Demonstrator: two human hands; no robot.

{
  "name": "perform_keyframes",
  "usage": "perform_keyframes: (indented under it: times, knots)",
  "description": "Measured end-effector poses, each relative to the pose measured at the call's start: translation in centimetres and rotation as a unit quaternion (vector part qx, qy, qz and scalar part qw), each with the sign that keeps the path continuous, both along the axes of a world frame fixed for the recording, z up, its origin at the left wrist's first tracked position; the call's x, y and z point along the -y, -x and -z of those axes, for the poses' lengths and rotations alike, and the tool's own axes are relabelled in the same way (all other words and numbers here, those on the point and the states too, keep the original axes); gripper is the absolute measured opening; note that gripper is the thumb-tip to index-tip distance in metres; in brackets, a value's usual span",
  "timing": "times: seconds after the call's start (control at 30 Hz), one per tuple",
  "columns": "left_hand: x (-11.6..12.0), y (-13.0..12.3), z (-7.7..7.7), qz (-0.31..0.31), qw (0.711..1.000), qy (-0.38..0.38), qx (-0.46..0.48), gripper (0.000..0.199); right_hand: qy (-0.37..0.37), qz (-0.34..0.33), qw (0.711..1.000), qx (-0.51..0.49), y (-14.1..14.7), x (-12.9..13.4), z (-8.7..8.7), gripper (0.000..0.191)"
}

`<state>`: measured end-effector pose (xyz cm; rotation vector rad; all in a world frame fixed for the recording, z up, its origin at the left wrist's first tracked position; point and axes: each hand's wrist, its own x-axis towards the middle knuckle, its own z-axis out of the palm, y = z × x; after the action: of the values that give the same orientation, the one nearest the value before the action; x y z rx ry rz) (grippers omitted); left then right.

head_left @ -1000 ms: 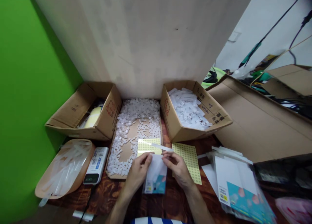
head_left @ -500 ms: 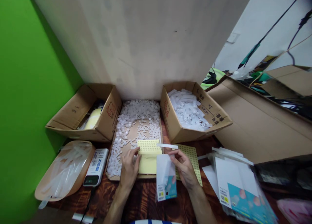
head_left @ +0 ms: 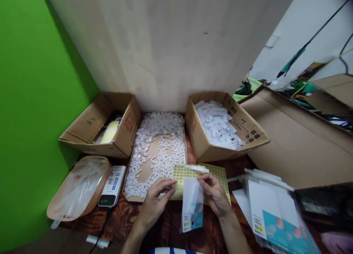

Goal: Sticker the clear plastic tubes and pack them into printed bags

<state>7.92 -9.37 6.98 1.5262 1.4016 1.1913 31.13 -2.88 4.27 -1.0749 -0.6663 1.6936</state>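
Observation:
My left hand (head_left: 158, 200) pinches the left edge of a yellow sticker sheet (head_left: 179, 172). My right hand (head_left: 216, 195) is closed on the top right corner of a clear packet (head_left: 192, 206) with a white and blue card in it, which hangs over the table's front part. The packet's pale top strip (head_left: 197, 168) overlaps the yellow sheet. Another yellow sticker sheet (head_left: 220, 176) lies partly behind my right hand. Beyond my hands, small white pieces cover much of a shallow cardboard tray (head_left: 150, 149).
Cardboard boxes stand back left (head_left: 121, 145) and back right (head_left: 209, 152), the right one with white tubes. An orange tray (head_left: 52, 210) and a white device (head_left: 113, 184) are at left; stacked packets (head_left: 271, 206) lie at right.
My left hand and the yellow sheet have moved right, so the sheet now lies behind the packet and its top strip. The whole view has shifted slightly.

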Motion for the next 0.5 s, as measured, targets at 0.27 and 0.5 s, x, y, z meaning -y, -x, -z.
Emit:
perform_keyframes:
  times: [0.27,0.5]
  knots:
    - [2.0,7.8,6.2,-0.188,0.889,-0.022,-0.416,0.063,0.046,0.030,0.998,-0.044,-5.6,1.1,1.2,0.040]
    - [0.0,5.8,8.8,-0.258,0.841,-0.003,-0.476,0.077,0.078,0.026,0.995,-0.056,-5.8,1.9,3.0,0.042]
